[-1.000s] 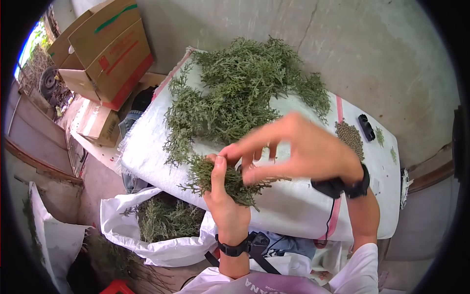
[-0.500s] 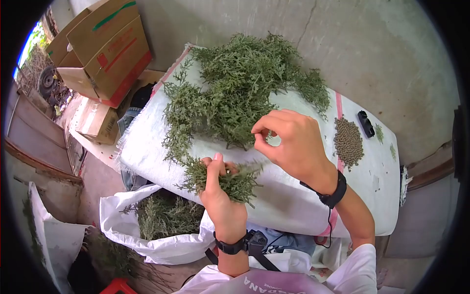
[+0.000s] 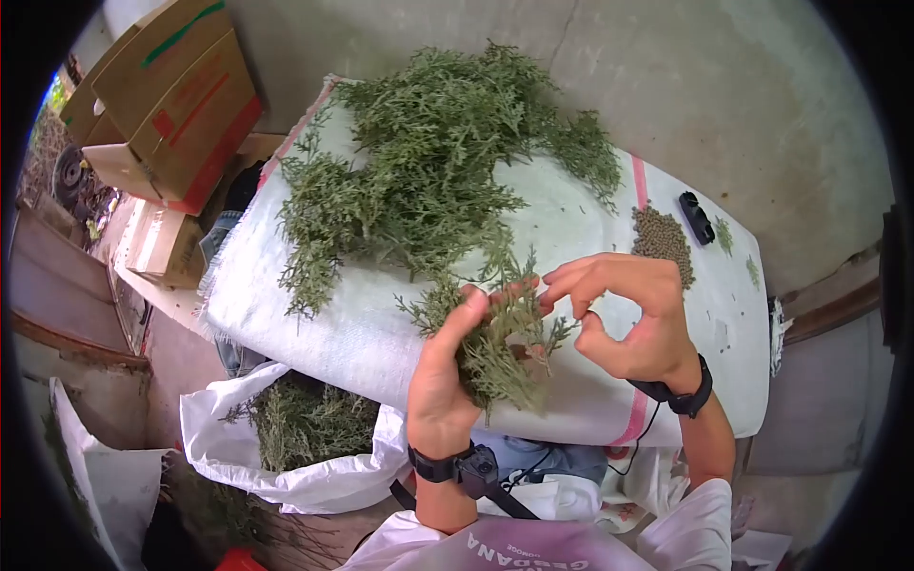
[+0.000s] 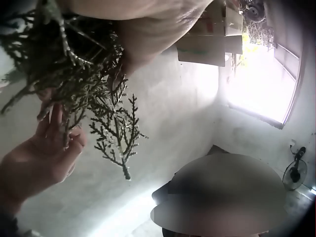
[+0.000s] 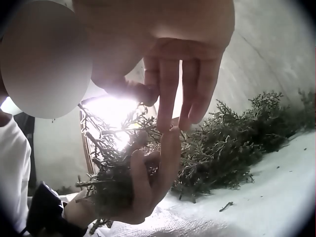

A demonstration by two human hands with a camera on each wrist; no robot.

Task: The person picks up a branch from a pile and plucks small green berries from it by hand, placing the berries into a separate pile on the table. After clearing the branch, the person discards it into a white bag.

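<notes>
My left hand [image 3: 476,309] grips a thick bunch of green cypress-like sprigs [image 3: 500,347] upright over the near edge of the cloth-covered table [image 3: 343,324]. To its right, my right hand [image 3: 566,303] reaches in with nearly straight fingers [image 3: 557,281] touching the bunch's top, the thumb held apart below them. The right wrist view shows those fingers [image 5: 182,98] pointing down onto the bunch [image 5: 113,173], which the left hand [image 5: 148,182] holds. In the left wrist view the sprigs [image 4: 84,94] hang from the grip, with the right hand [image 4: 44,158] beside them.
A big heap of loose green sprigs [image 3: 428,171] covers the far half of the table. A small pile of brown seeds [image 3: 662,243] and a black object [image 3: 697,217] lie at the right. A white sack of sprigs [image 3: 305,428] stands below left, near cardboard boxes [image 3: 171,95].
My left hand has raised the bunch and moved it right. My right hand, pinched above the bunch half a second ago, has come down with its fingers on the sprigs.
</notes>
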